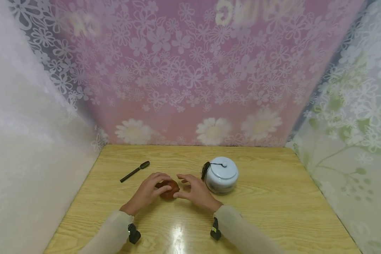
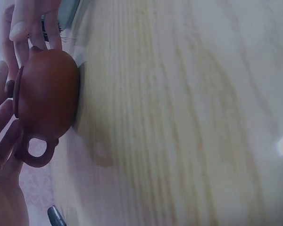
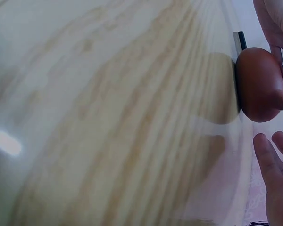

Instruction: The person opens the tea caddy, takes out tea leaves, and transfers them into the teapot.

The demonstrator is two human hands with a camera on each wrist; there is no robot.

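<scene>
On the bench point(image 1: 273, 197), as the head view reaches me, a reddish-brown teapot point(image 1: 169, 195) sits upright between the left hand point(image 1: 150, 189) and the right hand point(image 1: 195, 191), its long axis running roughly left to right; the left is nearer, arched over it with thumb across the top, while the right is spread wide just beside it, holding nothing. Whatever comes next turns, I judge, on that narrow gap at the right. Farther off to the left lies a dark, slender tool point(image 1: 131, 174); a lidded jar point(image 1: 223, 181) stands near the right hand. The left wrist view gives me what the head view mostly hides: the handle point(image 2: 37, 163) on the left hand's side, and the knob point(image 2: 9, 89) with fingers close about it, though I cannot tell whether they grip. The right wrist view shows me the spout point(image 3: 278, 104) most plainly, with the right fingers apart from the pot
</scene>
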